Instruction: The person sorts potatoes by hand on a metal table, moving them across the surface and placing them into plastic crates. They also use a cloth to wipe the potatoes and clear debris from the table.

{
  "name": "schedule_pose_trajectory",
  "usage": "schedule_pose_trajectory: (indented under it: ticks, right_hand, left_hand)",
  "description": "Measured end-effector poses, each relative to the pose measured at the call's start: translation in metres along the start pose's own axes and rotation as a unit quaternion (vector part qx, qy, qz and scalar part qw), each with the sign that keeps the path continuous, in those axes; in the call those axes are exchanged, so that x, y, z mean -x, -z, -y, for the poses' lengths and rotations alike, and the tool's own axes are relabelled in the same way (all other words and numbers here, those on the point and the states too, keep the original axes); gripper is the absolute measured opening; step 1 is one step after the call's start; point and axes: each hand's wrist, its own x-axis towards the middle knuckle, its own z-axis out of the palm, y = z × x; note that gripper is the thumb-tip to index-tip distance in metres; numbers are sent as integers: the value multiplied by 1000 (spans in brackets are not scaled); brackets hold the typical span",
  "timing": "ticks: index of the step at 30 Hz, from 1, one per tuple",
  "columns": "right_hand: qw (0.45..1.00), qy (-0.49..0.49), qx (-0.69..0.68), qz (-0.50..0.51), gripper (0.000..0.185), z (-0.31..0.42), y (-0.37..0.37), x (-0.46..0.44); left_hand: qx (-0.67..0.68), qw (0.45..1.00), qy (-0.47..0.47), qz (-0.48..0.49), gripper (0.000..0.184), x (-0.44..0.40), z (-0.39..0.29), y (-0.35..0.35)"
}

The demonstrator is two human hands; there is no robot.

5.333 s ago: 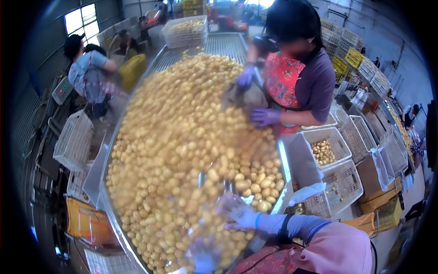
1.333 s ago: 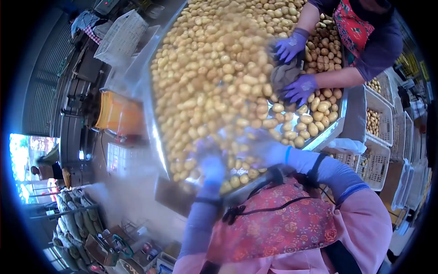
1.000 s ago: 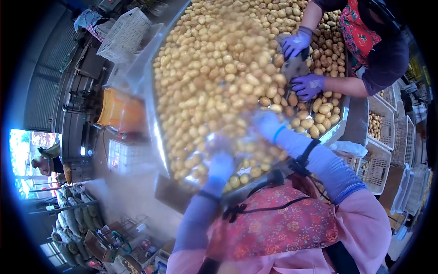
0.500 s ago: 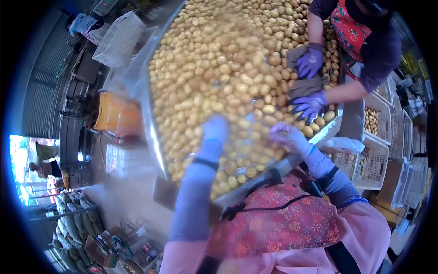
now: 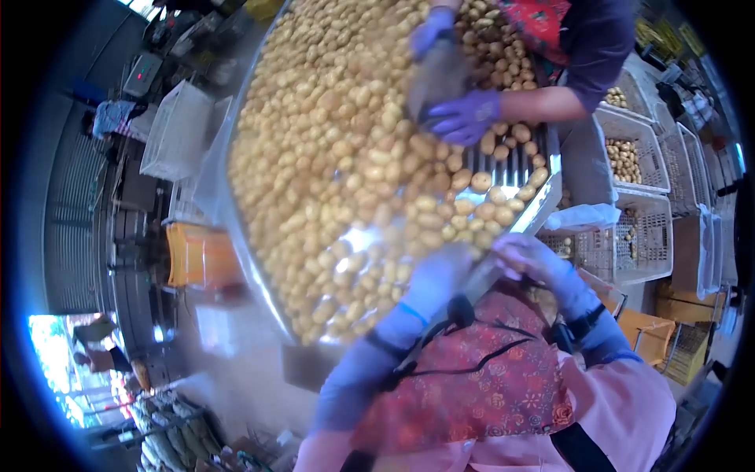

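Small yellow potatoes (image 5: pixel 314 165) lie heaped over a metal-rimmed sorting table (image 5: pixel 253 275). At its near edge is my left hand (image 5: pixel 442 271), gloved in pale lilac and smeared by motion, close to the nearest potatoes; its fingers do not show clearly. Just right of it, above the table's corner, my right hand (image 5: pixel 525 256) has its fingers curled together. What they hold, if anything, I cannot make out. A co-worker's purple-gloved hands (image 5: pixel 465 118) press a grey cloth (image 5: pixel 439 79) against the potatoes on the far right side.
White plastic crates (image 5: pixel 641 244), some with potatoes inside, stand to the right of the table. Leftward are an orange crate (image 5: pixel 200 256) and a white crate (image 5: pixel 177 130). Long greenish bundles (image 5: pixel 177 433) lie at the lower left. The co-worker (image 5: pixel 594 63) leans in from the upper right.
My left hand has drawn back from over the potatoes to the near edge, beside my right. The co-worker's hands and cloth have swept leftward, baring metal slats. The view has shifted.
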Motion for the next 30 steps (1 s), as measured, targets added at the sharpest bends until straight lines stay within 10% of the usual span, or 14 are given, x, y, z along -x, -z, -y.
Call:
schedule_pose_trajectory:
  ticks: [2,3,5,6,9,12,13,15,17,23,25,28,30]
  right_hand:
    - [994,63,-45,-81,25,-17,65,45]
    - [883,205,375,-193,29,-26,120,71]
    - [758,310,424,-387,39,-39,196,110]
    - [836,297,75,-455,44,-43,208,120]
    - [585,177,508,-607,49,-33,207,141]
    - [898,234,180,-326,45,-59,154,64]
    - [976,212,-15,-51,70,-48,112,47]
    - [994,97,-51,11,87,-25,17,26]
    - [983,93,-152,31,54,-36,0,8]
    - [974,-64,201,85,45,-43,135,104]
    - [853,-170,494,-20,45,-54,157,133]
    - [898,-130,367,-206,44,-21,114,96]
    - [905,84,409,-83,34,-5,76,27]
  left_hand:
    - [-48,999,-12,4,37,19,26,-18]
    - [-106,994,-20,20,35,25,32,-37]
    - [-124,989,0,81,35,12,40,-51]
    - [-83,988,27,128,35,6,42,-50]
    - [36,992,20,120,35,-11,77,-76]
    - [79,997,-9,17,37,-11,64,-67]
    - [77,997,-13,-24,38,-18,48,-49]
    - [224,974,9,-33,46,-28,-20,22]
    - [262,963,-61,-22,53,-18,-39,10]
    - [-100,995,3,-26,69,120,44,-13]
    - [-106,992,39,56,68,143,69,-19]
    - [-127,987,93,-29,69,121,88,-43]
    - [-123,980,136,-79,70,83,91,-45]
